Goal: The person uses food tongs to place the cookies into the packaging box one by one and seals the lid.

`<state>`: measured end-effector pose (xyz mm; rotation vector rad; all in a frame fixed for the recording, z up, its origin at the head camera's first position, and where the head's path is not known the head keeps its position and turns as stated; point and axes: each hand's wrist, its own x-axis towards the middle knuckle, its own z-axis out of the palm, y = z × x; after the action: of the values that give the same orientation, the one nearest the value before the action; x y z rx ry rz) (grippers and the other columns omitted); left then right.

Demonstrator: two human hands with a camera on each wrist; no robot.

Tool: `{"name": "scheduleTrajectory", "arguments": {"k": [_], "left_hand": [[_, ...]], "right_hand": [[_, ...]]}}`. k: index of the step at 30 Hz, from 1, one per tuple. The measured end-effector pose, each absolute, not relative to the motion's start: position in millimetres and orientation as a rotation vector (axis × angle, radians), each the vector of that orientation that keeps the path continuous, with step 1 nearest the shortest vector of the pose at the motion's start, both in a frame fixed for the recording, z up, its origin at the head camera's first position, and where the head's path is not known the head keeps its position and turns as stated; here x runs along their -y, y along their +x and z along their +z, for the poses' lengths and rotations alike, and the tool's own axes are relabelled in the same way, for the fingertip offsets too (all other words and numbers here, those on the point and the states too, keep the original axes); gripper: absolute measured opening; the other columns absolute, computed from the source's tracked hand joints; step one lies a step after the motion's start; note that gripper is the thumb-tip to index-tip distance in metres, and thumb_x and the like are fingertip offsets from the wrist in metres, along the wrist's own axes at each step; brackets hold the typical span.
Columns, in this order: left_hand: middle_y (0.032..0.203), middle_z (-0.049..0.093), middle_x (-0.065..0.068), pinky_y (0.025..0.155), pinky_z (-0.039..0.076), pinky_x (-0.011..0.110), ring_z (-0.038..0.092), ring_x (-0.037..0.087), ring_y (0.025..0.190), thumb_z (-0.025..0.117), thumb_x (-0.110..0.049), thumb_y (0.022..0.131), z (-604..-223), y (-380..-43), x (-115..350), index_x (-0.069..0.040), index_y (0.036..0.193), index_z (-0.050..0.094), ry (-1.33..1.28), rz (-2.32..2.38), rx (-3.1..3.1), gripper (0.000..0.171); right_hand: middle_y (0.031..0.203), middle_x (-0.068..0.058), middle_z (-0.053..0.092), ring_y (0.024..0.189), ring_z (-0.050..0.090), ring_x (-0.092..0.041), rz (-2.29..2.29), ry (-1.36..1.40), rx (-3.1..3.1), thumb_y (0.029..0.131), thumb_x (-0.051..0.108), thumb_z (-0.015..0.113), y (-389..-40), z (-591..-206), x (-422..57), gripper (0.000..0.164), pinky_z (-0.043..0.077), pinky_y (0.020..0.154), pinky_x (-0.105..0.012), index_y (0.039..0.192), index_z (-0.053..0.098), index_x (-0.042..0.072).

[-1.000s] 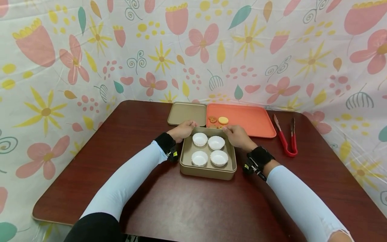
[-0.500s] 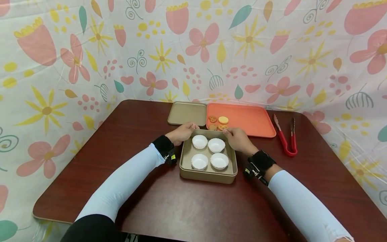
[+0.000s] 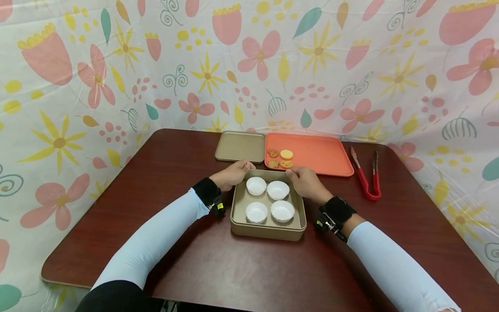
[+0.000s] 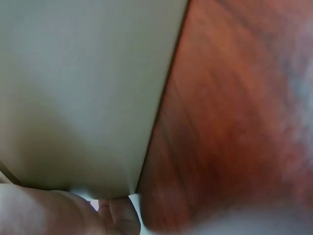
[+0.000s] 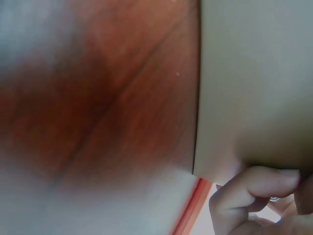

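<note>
In the head view, a square gold-toned tin [image 3: 267,234] sits on the table with several white fluted paper cups [image 3: 278,190] inside it. My left hand [image 3: 232,174] holds the tin's far left corner. At the far right corner my right hand [image 3: 308,183] grips the tin, its fingers bent in the right wrist view. The tin's wall [image 4: 93,93] fills much of the left wrist view, with part of the left hand [image 4: 54,213] below it. Parts of the fingers behind the far wall are hidden in the head view.
Behind the tin lie a flat gold-toned lid [image 3: 240,146] and an orange tray [image 3: 319,154]. Several cookies, one of them a yellow round cookie [image 3: 286,154], are at the tray's left end. Red-handled tongs [image 3: 366,182] lie at the right of the brown table [image 3: 187,255].
The tin has slid a little toward the person, with both hands on it. The cookies near the tray's front edge now show more fully behind it.
</note>
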<state>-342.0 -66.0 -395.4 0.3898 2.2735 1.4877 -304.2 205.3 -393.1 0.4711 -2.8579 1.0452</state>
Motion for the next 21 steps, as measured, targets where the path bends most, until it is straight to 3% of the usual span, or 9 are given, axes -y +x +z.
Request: {"name": "scheduleTrajectory", "arguments": {"k": [2,6,12,16,21], "left_hand": [[0.138,0.049,0.013,0.101,0.045,0.038,0.047,0.027,0.126,0.029,-0.031,0.114,-396,-341,66,-0.008,0.129,0.055,0.386,1.49,-2.27,0.038],[0.143,0.047,0.012,0.105,0.043,0.04,0.044,0.027,0.131,0.03,-0.031,0.115,-395,-339,67,-0.009,0.131,0.055,0.382,1.485,-2.277,0.037],[0.141,0.049,0.012,0.106,0.04,0.039,0.043,0.026,0.13,0.03,-0.029,0.115,-396,-340,66,-0.008,0.129,0.056,0.407,1.482,-2.299,0.036],[0.14,0.05,0.013,0.107,0.041,0.038,0.045,0.026,0.13,0.031,-0.027,0.115,-392,-339,68,-0.006,0.129,0.057,0.449,1.476,-2.313,0.035],[0.149,0.046,0.016,0.114,0.038,0.045,0.04,0.029,0.141,0.035,-0.025,0.115,-382,-329,75,-0.003,0.141,0.05,0.5,1.43,-2.369,0.038]], "right_hand": [[0.077,-0.01,0.057,0.082,0.057,-0.024,1.034,0.467,2.852,0.112,0.021,0.045,-304,-393,-205,0.037,0.046,0.078,-0.036,0.123,0.071,-0.003],[0.064,0.001,0.033,0.064,0.044,-0.019,1.042,0.465,2.851,0.112,0.021,0.045,-304,-394,-204,0.036,0.04,0.066,-0.033,0.103,0.073,0.0],[0.061,0.003,0.029,0.057,0.034,-0.016,1.065,0.488,2.843,0.112,0.019,0.046,-305,-393,-204,0.038,0.034,0.059,-0.031,0.083,0.064,0.002],[0.061,0.002,0.03,0.057,0.034,-0.016,1.064,0.494,2.842,0.112,0.02,0.045,-304,-393,-204,0.038,0.034,0.06,-0.031,0.086,0.065,0.0],[0.063,0.001,0.036,0.062,0.042,-0.017,1.046,0.499,2.851,0.112,0.02,0.045,-302,-392,-206,0.036,0.04,0.068,-0.033,0.113,0.072,-0.002]]}}
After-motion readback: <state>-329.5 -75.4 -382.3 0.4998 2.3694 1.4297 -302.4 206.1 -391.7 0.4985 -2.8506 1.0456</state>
